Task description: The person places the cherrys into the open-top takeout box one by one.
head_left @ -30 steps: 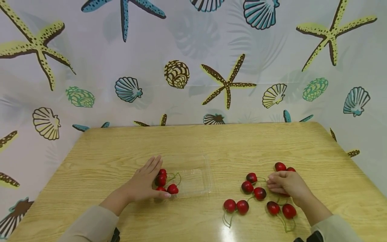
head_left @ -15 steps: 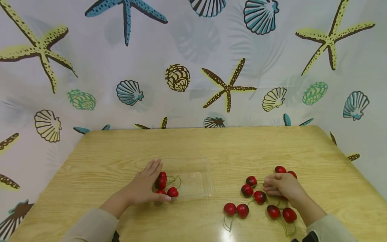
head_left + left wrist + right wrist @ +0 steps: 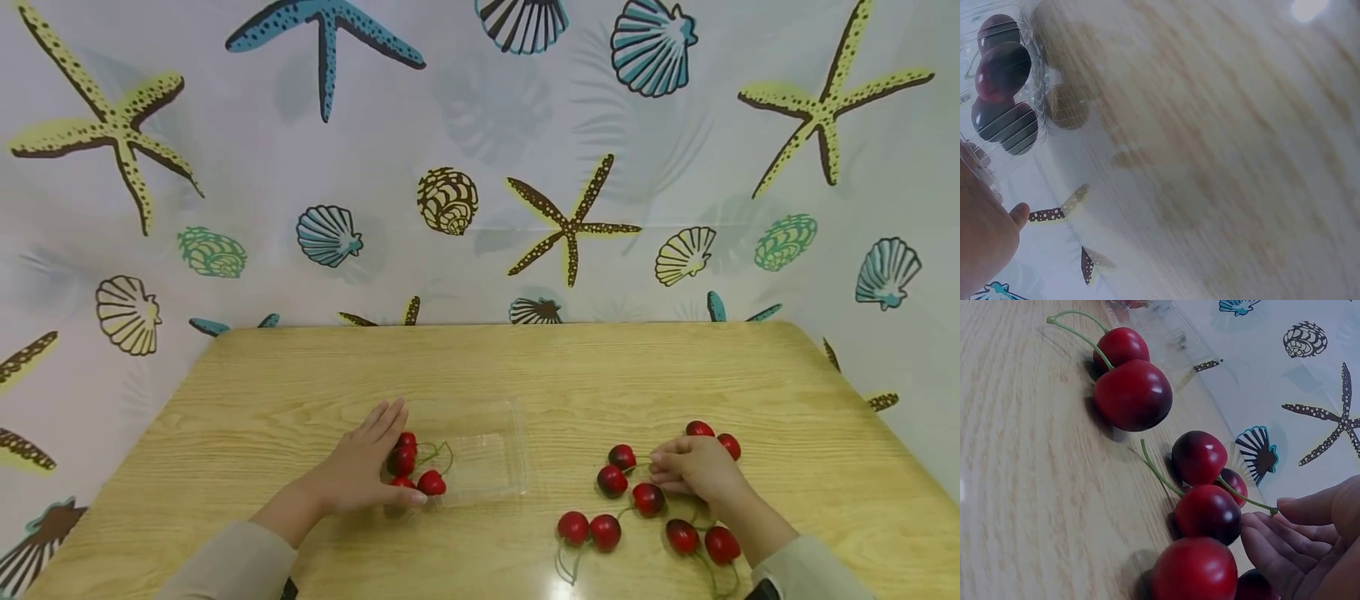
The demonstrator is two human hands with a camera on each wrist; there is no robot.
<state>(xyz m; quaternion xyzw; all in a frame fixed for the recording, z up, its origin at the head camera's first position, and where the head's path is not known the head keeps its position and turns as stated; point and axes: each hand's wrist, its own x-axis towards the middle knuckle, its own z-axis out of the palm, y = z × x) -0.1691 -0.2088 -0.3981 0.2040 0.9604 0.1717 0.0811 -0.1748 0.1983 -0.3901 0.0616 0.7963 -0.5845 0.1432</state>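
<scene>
Left hand (image 3: pixel 352 471) flat against clear tray (image 3: pixel 487 454), right hand (image 3: pixel 693 471) pinching cherry stem (image 3: pixel 1244 500)

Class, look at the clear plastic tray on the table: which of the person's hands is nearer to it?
Left. The left hand rests against the clear plastic tray at its left end, beside the cherries inside. The right hand is well off to the tray's right, among the loose cherries.

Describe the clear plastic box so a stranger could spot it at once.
On the wooden table, look left of the middle, by the left hand, which rests against its left end. The clear plastic box is a shallow see-through tray with a few red cherries at that end. The other cherries lie loose on the wood.
</scene>
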